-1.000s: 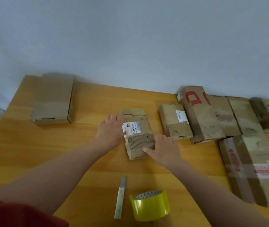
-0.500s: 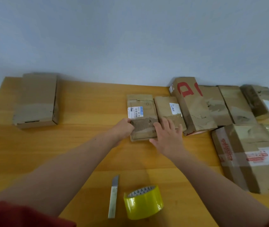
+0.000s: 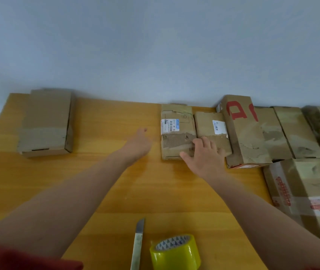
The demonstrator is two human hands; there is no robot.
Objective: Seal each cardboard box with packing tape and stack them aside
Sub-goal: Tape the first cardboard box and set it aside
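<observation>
A small cardboard box with a barcode label (image 3: pixel 176 131) lies flat near the table's far edge, pressed against a second small box (image 3: pixel 211 129) on its right. My right hand (image 3: pixel 204 154) rests with spread fingers on the near end of both boxes. My left hand (image 3: pixel 138 143) hovers just left of the labelled box, apart from it and holding nothing; its fingers are mostly hidden behind the hand. A yellow roll of packing tape (image 3: pixel 175 252) stands at the near edge, with a utility knife (image 3: pixel 137 244) beside it.
A flat cardboard box (image 3: pixel 46 121) lies at the far left of the wooden table (image 3: pixel 96 182). A taller box with red lettering (image 3: pixel 243 131), several more boxes (image 3: pixel 291 133) behind, and a big taped box (image 3: pixel 309 195) crowd the right side.
The labelled box has been pushed away and to the right until it meets the second small box. My left hand has let go of it and drawn back to the left.
</observation>
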